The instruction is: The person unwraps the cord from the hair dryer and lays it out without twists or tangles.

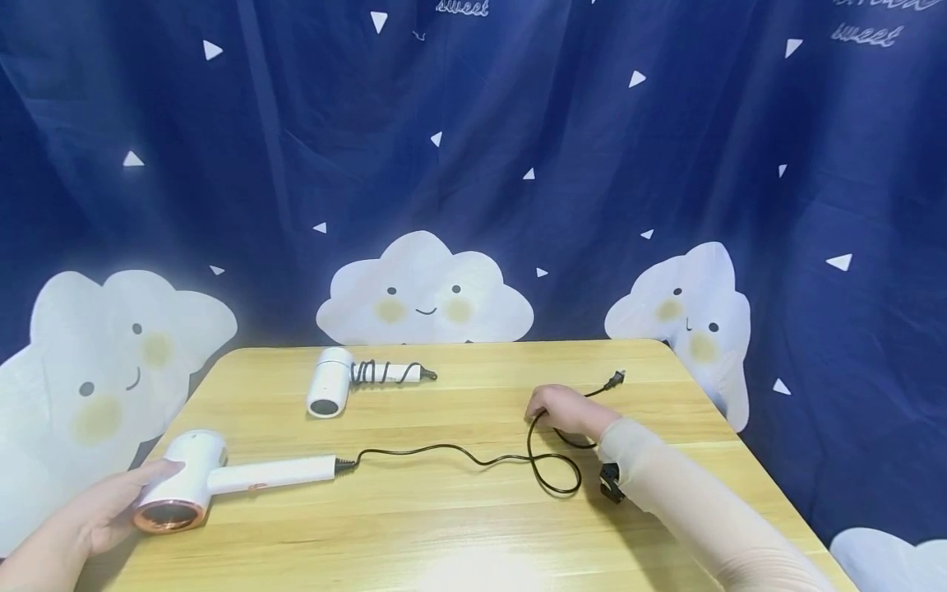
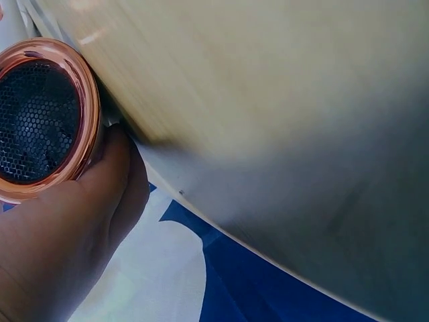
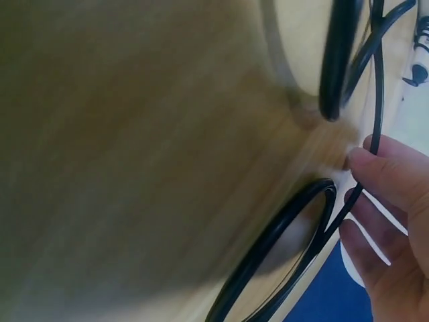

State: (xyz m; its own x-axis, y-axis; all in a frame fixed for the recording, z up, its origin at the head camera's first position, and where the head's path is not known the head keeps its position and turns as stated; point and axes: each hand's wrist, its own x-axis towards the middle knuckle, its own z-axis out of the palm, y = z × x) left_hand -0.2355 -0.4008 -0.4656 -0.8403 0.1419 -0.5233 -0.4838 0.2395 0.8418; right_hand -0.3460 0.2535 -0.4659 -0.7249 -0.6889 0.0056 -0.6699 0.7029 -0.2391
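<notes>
A white hair dryer (image 1: 274, 474) with a copper-coloured ring lies at the table's near left, its handle pointing right. Round the dryer's head curls my left hand (image 1: 122, 503), thumb on top; the ring and dark mesh (image 2: 39, 121) face the left wrist view. From the handle a black cord (image 1: 444, 447) runs right, crosses itself in a loop and ends in a two-pin plug (image 1: 616, 379). My right hand (image 1: 568, 409) pinches the cord between thumb and fingertips; in the right wrist view, thumb and fingers (image 3: 385, 171) meet on it, with slack bends hanging beside.
A second white hair dryer (image 1: 330, 383), its cord wound round the handle, lies at the back left of the wooden table (image 1: 414, 526). Behind stands a dark blue curtain (image 1: 473, 189) with clouds and triangles. A black strap piece (image 1: 611, 483) sits under the right wrist.
</notes>
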